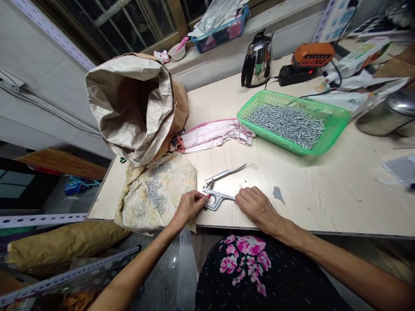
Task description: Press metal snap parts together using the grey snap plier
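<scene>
A metal plier-like press tool (218, 190) lies near the table's front edge, its upper handle raised. My left hand (189, 206) is pinched at the tool's jaw, fingers closed on something small I cannot make out. My right hand (257, 207) rests on the tool's lower handle, fingers curled against it. Just left of my left hand, a patterned cloth (142, 203) holds a scatter of small metal pins (156, 192).
A green basket (337, 119) with several metal pins sits at the right back. A large brown paper sack (136, 103) stands at the left, pink-white fabric (214, 134) beside it. A kettle (257, 60), an orange device (313, 54) and a metal pot (385, 114) lie farther back.
</scene>
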Demonstrator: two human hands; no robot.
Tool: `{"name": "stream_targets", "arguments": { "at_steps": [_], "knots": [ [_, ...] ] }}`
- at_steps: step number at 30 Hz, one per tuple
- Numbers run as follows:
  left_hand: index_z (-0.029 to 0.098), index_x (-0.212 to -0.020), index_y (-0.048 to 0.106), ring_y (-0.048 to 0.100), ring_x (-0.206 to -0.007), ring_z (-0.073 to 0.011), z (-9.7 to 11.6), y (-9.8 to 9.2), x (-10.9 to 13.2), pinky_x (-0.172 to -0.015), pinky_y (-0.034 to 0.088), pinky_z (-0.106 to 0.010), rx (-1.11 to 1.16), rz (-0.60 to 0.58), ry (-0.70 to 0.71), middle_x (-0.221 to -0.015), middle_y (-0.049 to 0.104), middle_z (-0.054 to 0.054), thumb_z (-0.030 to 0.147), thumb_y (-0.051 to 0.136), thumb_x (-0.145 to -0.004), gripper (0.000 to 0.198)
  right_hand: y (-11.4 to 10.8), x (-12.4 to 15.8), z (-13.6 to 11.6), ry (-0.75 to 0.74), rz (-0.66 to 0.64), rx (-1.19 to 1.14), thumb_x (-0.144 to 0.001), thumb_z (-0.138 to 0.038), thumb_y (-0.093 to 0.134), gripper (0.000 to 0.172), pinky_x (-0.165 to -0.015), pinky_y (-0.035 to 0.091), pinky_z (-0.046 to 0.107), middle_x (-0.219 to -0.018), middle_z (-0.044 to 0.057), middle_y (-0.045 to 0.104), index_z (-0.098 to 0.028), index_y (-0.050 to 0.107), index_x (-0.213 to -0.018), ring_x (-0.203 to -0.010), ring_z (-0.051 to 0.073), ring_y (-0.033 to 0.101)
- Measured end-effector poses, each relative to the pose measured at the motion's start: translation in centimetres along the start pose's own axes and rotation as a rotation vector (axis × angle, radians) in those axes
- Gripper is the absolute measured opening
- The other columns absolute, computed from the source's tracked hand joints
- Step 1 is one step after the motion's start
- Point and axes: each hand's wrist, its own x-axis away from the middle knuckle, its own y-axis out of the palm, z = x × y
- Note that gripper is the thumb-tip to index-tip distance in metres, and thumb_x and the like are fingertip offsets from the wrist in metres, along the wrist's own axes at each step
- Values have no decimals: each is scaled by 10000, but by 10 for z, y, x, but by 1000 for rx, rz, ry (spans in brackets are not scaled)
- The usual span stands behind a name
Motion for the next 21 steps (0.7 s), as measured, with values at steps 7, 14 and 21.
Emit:
{"name": "stream_targets", "arguments": {
  "at_steps": [7, 14, 21],
  "knots": [
    [125, -644, 678, 529, -579, -131, 0, -4, -9, -555, 330, -224, -42, -109, -32, -564, 604, -1, 389, 518, -757, 329, 11, 5, 1, 29, 15, -42, -885, -15, 438, 224, -678, 278, 329, -750, 30, 498, -172, 527, -752, -687, 177, 396],
    [127, -636, 668, 537, -575, -132, 1, -2, -11, -562, 337, -227, -22, -132, -86, -566, 601, 0, 372, 517, -730, 303, 11, 5, 1, 41, 26, -38, -893, -32, 448, 211, -688, 287, 330, -756, 33, 504, -169, 530, -755, -701, 178, 401],
    [139, -680, 684, 585, -665, -157, -3, -2, -5, -629, 383, -242, -29, -5, 19, -701, 673, -42, 342, 540, -732, 254, -2, 0, -2, -19, 58, -19, -891, 4, 424, 261, -665, 288, 326, -715, 27, 477, -167, 524, -721, -676, 172, 373]
  ]
}}
